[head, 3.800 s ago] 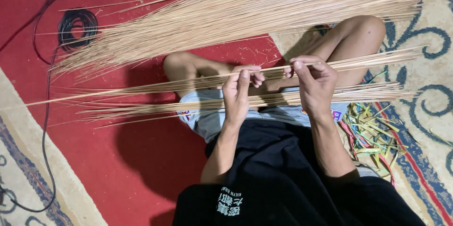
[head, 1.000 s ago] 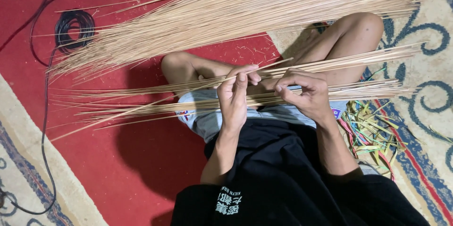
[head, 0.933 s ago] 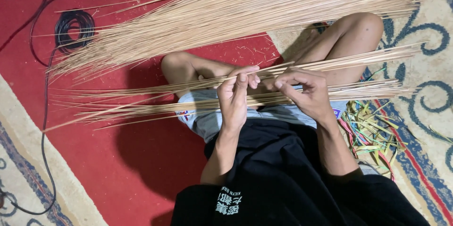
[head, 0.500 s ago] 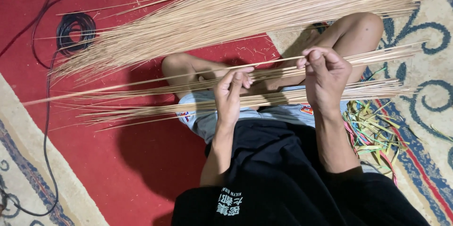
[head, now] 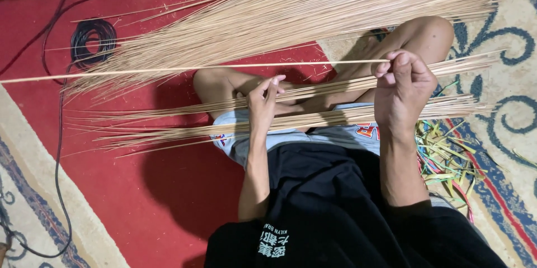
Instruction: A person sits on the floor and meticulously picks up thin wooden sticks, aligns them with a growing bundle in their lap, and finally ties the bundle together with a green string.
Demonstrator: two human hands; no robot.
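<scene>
**Fingers pinch one thin stick clear of the bundles**

Fingers [head: 391, 64] of the right hand [head: 404, 92] are closed in a pinch on the near end of a single long stick [head: 184, 70], which runs out level to the left, well past the knee and over the red carpet [head: 184, 189], right to the frame's edge. The left hand [head: 263, 103] sits lower, fingers curled loosely against the bundle on the lap [head: 313, 120]; whether it actually grips any sticks there I cannot tell.

How it will likely handle: the stick looks very light, thin and springy — stiff enough to stay nearly straight when held by one end, yet probably easy to snap if bent sharply. Its surface seems dry and smooth, so a fingertip pinch near the thicker end, as now, should do; a second hold nearer the middle would steady the whippy far tip.

Counts, as far as they can be made:
- one stick lifted free
- two hands, both the person's own
- two loose layers of sticks across the lap — too many to count singly
- one large fanned pile of sticks [head: 313, 10] on the floor beyond the legs
- one coil of black cable [head: 92, 41] on the carpet
- one heap of coloured strips [head: 447, 156] by the right leg, on the patterned rug [head: 503, 106]
</scene>
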